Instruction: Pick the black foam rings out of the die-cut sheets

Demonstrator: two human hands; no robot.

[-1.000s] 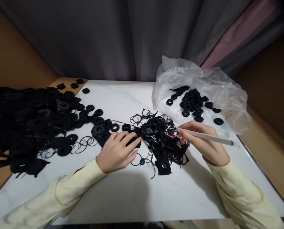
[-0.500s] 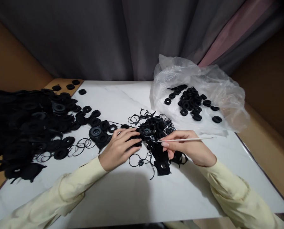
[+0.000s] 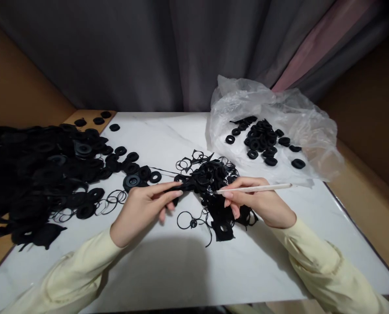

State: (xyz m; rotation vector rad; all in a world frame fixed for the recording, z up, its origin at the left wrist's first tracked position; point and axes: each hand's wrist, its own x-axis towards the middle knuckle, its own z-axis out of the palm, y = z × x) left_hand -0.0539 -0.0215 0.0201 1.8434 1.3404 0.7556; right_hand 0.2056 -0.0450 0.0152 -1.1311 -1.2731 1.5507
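My left hand [image 3: 145, 207] pinches the edge of a flat black rubber piece [image 3: 188, 185] between thumb and fingers. That piece is seen nearly edge-on, and its far side merges with the heap of black rubber scraps and rings [image 3: 215, 172] in the middle of the table. A slim white stick [image 3: 262, 188], perhaps a pick or tweezers, lies in the grip of my right hand [image 3: 253, 198]. Its tip points left, toward the heap's near edge. Thin rings and a torn square scrap with a hole [image 3: 223, 229] lie just below the heap.
A large pile of black rubber rings and sheets [image 3: 44, 174] covers the left side. At the back right, a clear plastic bag [image 3: 312, 131] lies spread, with thick black rings [image 3: 261, 137] on it. Grey curtains [image 3: 132, 56] hang behind the white table [image 3: 155, 279].
My left hand was spread palm-down over black pieces; it has drawn back left and turned, and now pinches a flat rubber piece. My right hand stays nearly in place; the stick has rolled slightly.
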